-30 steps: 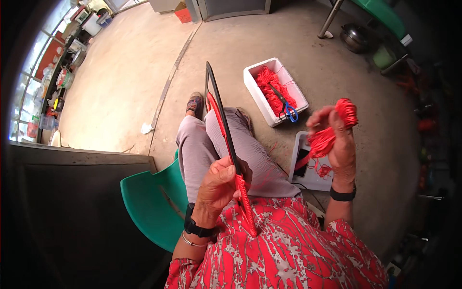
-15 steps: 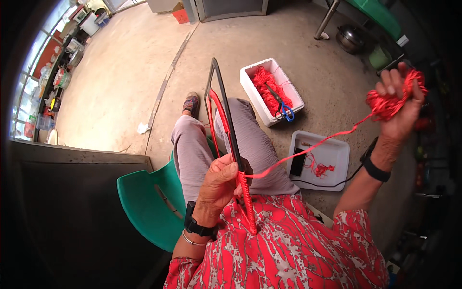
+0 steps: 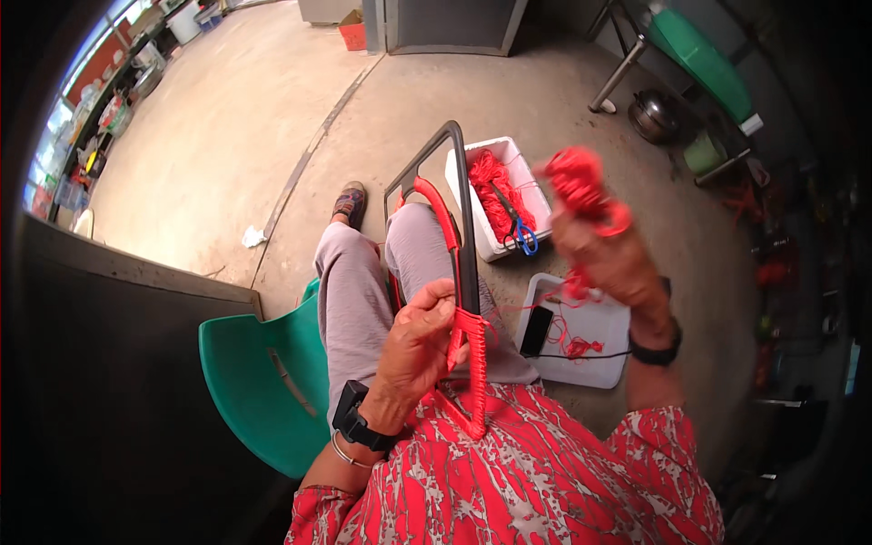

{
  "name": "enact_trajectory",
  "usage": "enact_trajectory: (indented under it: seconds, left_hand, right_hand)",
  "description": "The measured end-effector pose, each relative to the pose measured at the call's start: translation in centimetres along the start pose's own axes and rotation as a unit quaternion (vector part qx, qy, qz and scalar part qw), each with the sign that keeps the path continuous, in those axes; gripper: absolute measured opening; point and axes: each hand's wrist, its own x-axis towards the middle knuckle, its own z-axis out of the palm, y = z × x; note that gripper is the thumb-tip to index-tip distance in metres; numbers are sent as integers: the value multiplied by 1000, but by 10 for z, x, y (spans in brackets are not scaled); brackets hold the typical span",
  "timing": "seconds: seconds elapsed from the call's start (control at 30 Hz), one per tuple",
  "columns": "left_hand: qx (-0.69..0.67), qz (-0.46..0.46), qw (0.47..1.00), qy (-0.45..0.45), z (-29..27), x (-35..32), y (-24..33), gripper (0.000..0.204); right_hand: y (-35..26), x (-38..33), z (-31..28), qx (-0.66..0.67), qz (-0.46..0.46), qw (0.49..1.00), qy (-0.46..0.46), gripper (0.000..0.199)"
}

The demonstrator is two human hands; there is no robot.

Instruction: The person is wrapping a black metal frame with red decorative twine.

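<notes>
My left hand (image 3: 416,341) grips a dark rectangular frame (image 3: 466,213) that stands tilted over my lap. Its near end is wrapped tightly in red cord (image 3: 479,372), and the fingers pinch close to the last turns. A red strip also runs along the frame's inner side. Raised to the right of it, my right hand (image 3: 613,268) is closed round a bundle of red cord (image 3: 577,177); both are smeared by motion. Some loose cord hangs below that hand. The strand between bundle and frame is hard to make out.
A white foam box (image 3: 470,222) holds red cord (image 3: 490,191) and blue-handled scissors (image 3: 524,236). Nearer stands a white tray (image 3: 595,371) with a dark phone-like slab (image 3: 537,329) and cord scraps. A green chair (image 3: 250,391) is at left, a metal pot (image 3: 654,116) at far right.
My right hand has swung left and down toward the frame with the cord bundle. The strand, taut before, no longer stretches across. My left hand keeps its grip on the frame, which has turned slightly.
</notes>
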Motion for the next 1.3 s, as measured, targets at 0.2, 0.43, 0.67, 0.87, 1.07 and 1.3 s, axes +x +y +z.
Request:
enact_trajectory:
  seconds: [0.2, 0.43, 0.67, 0.87, 1.07, 1.3]
  left_hand:
    - [-49, 1, 999, -22, -19, 1, -5, 23]
    - [-35, 7, 998, 48, -12, 5, -7, 26]
    - [-32, 0, 999, 36, -14, 4, -9, 30]
    - [-15, 76, 995, 64, -16, 0, -15, 36]
    - [-33, 103, 991, 85, -9, 4, -18, 39]
    - [24, 158, 986, 42, -10, -1, -18, 41]
  right_hand:
    - [69, 15, 34, -198, 19, 966, -165, 44]
    - [57, 15, 62, -215, -188, 945, -160, 27]
    - [66, 4, 51, -243, -216, 941, -99, 46]
    - [40, -64, 22, -45, 44, 992, -110, 12]
    - [79, -87, 74, -83, -39, 990, -110, 16]
    - [79, -84, 86, 48, 32, 994, 88, 30]
